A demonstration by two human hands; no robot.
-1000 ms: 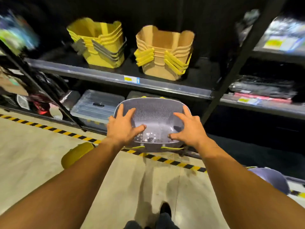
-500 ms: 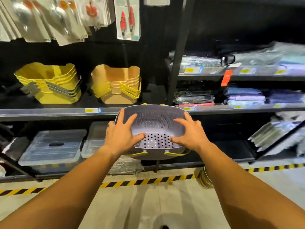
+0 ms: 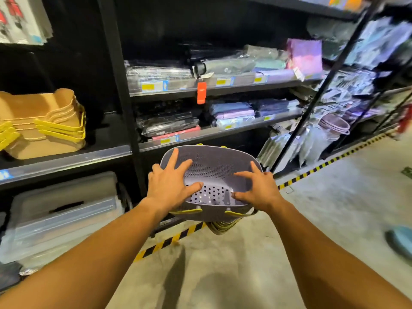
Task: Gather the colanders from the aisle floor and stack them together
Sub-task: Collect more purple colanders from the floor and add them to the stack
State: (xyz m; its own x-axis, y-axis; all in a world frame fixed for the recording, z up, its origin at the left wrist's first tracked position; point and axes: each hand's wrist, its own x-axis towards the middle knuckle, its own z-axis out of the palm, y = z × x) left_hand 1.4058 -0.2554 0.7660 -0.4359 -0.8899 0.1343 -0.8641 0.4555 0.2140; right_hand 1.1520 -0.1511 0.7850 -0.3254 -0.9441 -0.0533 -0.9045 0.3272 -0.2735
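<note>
We hold the grey colander (image 3: 214,181) up in front of the shelves, clear of the aisle floor (image 3: 245,264). Our left hand (image 3: 169,186) and right hand (image 3: 258,190) each clamp a side, fingers (image 3: 178,161) splayed over the rim and thumbs inside the perforated bowl, probably to keep it level while we carry it. A stack of more colanders (image 3: 223,227) appears beneath it, partly hidden.

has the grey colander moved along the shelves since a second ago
Yes. The grey colander, held in both hands, has been carried rightward along the aisle: it was below the tan basket stack, and now that stack sits far to its left.
</note>
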